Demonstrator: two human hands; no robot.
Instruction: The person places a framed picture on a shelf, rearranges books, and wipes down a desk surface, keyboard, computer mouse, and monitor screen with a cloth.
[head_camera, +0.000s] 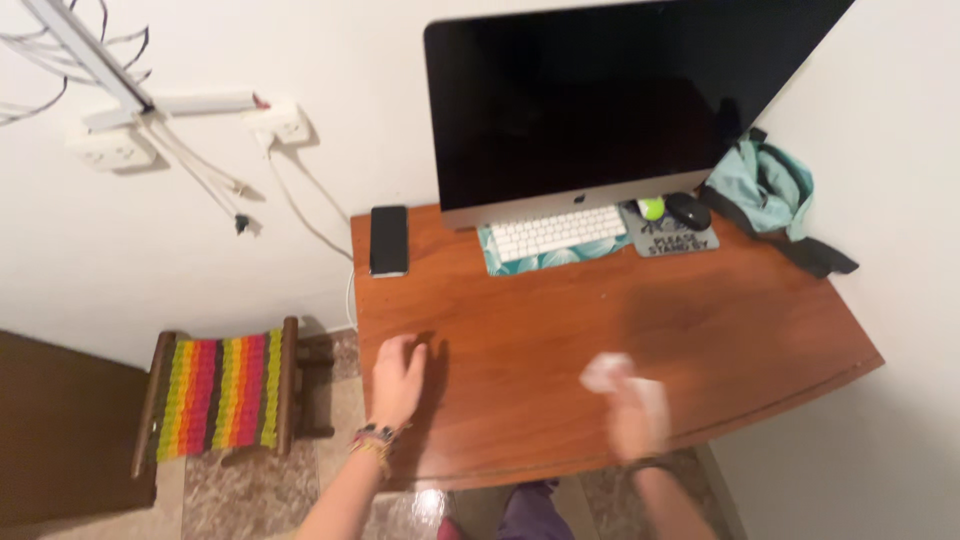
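My left hand (397, 378) rests flat on the brown wooden desk (720, 330) near its front left corner, fingers together, holding nothing. Beaded bracelets sit on that wrist. My right hand (635, 415) is blurred with motion over the desk's front edge and grips a white cloth or tissue (612, 372). At the back of the desk stands a large dark monitor (600, 100) with a white keyboard (558, 233) on a leaf-patterned mat below it.
A black phone (389, 240) lies at the desk's back left. A grey mouse pad carries a black mouse (688, 210) and a green ball (651, 208). A teal bag (765, 190) fills the right corner. A striped woven stool (222, 392) stands on the floor left.
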